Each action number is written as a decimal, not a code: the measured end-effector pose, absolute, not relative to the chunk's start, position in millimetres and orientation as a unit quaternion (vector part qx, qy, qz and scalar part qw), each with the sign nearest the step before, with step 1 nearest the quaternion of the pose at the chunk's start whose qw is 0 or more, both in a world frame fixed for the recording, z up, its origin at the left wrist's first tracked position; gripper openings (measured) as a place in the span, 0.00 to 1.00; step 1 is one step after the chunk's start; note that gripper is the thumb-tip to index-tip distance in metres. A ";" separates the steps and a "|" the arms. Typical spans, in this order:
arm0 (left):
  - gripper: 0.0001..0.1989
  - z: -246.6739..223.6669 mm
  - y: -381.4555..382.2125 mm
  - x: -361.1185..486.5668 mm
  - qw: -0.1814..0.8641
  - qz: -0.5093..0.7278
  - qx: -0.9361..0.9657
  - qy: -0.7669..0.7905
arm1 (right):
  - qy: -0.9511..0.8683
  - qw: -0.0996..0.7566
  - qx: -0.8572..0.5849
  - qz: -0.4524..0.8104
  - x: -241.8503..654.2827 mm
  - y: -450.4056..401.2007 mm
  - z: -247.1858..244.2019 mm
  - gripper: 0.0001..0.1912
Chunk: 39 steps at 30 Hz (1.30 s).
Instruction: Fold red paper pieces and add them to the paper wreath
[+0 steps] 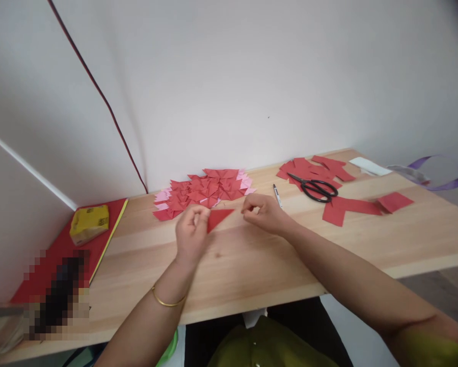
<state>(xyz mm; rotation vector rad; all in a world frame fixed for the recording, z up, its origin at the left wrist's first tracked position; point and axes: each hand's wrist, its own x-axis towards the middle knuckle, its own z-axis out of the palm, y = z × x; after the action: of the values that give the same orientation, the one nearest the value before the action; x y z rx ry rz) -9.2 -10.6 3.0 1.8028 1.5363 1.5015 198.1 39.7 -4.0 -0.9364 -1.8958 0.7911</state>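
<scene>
A small red paper triangle [218, 219] is pinched in my left hand [192, 229], above the wooden table [229, 275]. To its right is my right hand [265, 213], apart from the triangle, with thumb and index finger brought together; whether anything is between them cannot be made out. Behind my hands lies a pile of folded red and pink paper pieces [206, 188]. The triangle's left end is hidden by my left fingers.
Black-handled scissors [318, 190] rest on red paper pieces [301, 167] at the back right, near a pen [277, 195]. Red strips [360, 206] lie further right. A yellow packet [90, 223] sits on a red sheet [116, 211] at the left. A wall stands behind.
</scene>
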 end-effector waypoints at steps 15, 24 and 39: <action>0.09 0.1 -13.4 7.8 0.177 0.447 0.701 0.526 | -0.782 0.430 -0.340 0.297 171.7 20.8 -5.4 0.05; 0.09 -7.1 -1.4 -8.9 0.228 0.471 0.640 0.563 | -0.741 0.449 -0.433 0.250 199.0 46.9 -9.3 0.03; 0.06 -4.9 -5.6 3.3 0.284 0.444 0.685 0.503 | -0.776 0.409 -0.347 0.331 184.2 27.9 -3.2 0.04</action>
<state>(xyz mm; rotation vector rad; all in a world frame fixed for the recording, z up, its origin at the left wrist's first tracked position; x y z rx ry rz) 3.3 -5.6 -4.9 1.8335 1.3464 1.1888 184.2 27.9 -3.2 -0.8735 -1.9550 0.8339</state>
